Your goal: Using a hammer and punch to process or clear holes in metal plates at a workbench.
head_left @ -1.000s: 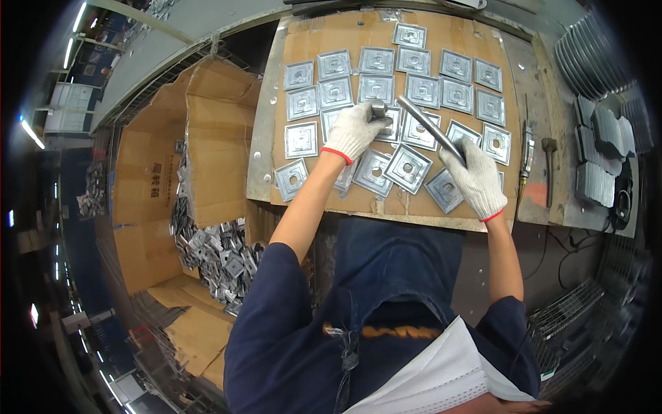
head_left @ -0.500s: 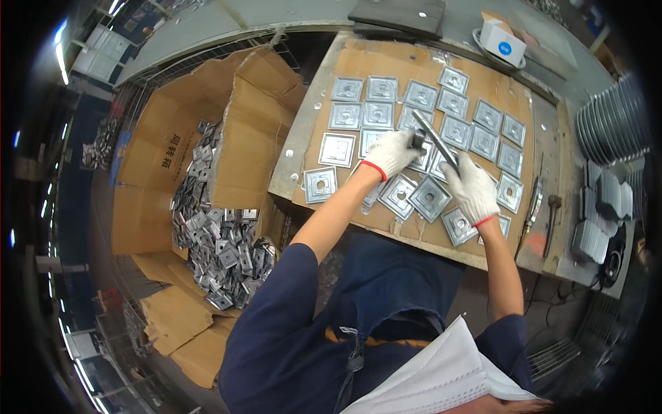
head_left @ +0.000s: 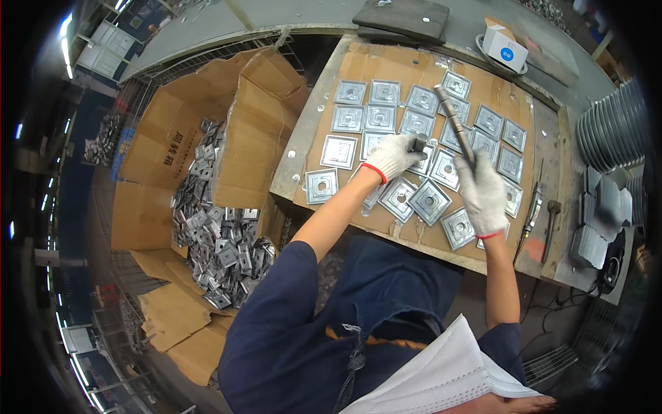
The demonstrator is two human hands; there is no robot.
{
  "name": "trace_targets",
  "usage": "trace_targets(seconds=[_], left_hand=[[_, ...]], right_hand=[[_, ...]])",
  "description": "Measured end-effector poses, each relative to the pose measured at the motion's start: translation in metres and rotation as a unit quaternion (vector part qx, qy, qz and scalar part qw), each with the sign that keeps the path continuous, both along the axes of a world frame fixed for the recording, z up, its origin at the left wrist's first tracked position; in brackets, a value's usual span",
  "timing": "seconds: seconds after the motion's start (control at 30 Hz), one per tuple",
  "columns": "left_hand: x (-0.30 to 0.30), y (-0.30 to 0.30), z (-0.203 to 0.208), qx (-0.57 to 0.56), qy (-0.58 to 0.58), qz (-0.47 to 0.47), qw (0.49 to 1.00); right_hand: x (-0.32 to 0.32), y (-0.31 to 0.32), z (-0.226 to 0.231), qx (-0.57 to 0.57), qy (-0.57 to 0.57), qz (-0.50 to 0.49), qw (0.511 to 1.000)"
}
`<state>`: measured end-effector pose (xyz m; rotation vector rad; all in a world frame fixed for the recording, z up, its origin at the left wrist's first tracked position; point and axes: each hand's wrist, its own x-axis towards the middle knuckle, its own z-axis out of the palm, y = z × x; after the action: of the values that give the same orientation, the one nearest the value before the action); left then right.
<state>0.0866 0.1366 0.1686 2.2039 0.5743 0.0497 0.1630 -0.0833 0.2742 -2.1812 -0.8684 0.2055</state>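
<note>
My left hand [head_left: 392, 159], in a white knit glove with a red cuff, is closed around a short dark cylindrical metal piece [head_left: 420, 143]. It holds the piece upright over a square metal plate [head_left: 422, 165], partly hidden by the hand. My right hand [head_left: 483, 199], gloved the same way, grips a long metal rod [head_left: 455, 123] by its near end. The rod's far end points up and away, apart from the dark piece. Around both hands lie several square plates; some, like the nearby plate [head_left: 429, 201], have a central hole.
The plates lie on a cardboard-covered bench [head_left: 331, 65]. To the left, a large cardboard box [head_left: 148, 207] holds a heap of metal parts [head_left: 224, 252]. Along the right edge are a hammer-like tool [head_left: 552, 228], stacked round metal pieces [head_left: 612, 127] and a small white box [head_left: 505, 45].
My right hand has shifted slightly right, and the rod's far end has swung up and right, away from the dark piece. My left hand stays nearly in place.
</note>
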Motion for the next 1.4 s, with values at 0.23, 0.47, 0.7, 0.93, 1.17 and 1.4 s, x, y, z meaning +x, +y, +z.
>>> trace_targets(seconds=[0.23, 0.47, 0.7, 0.93, 1.17, 1.4], left_hand=[[-0.001, 0.008, -0.024, 0.033, -0.030, 0.009, 0.999], [0.000, -0.008, 0.017, 0.013, -0.024, 0.009, 1.000], [0.000, -0.014, 0.008, -0.004, -0.039, 0.056, 0.998], [-0.006, -0.019, 0.025, -0.039, -0.064, 0.066, 0.995], [-0.004, -0.035, 0.044, -0.076, -0.076, 0.044, 0.993], [-0.019, -0.025, 0.030, -0.160, -0.207, 0.049, 0.964]], right_hand=[[-0.003, 0.012, -0.040, -0.211, -0.055, 0.106, 0.970], [0.001, -0.028, -0.010, -0.026, 0.020, -0.005, 0.999], [0.008, -0.055, -0.040, -0.014, 0.032, -0.033, 0.999], [0.006, -0.075, -0.102, -0.171, 0.025, 0.006, 0.985], [0.029, -0.029, -0.068, -0.139, 0.000, 0.028, 0.990], [0.033, -0.010, -0.064, -0.139, 0.025, 0.034, 0.989]])
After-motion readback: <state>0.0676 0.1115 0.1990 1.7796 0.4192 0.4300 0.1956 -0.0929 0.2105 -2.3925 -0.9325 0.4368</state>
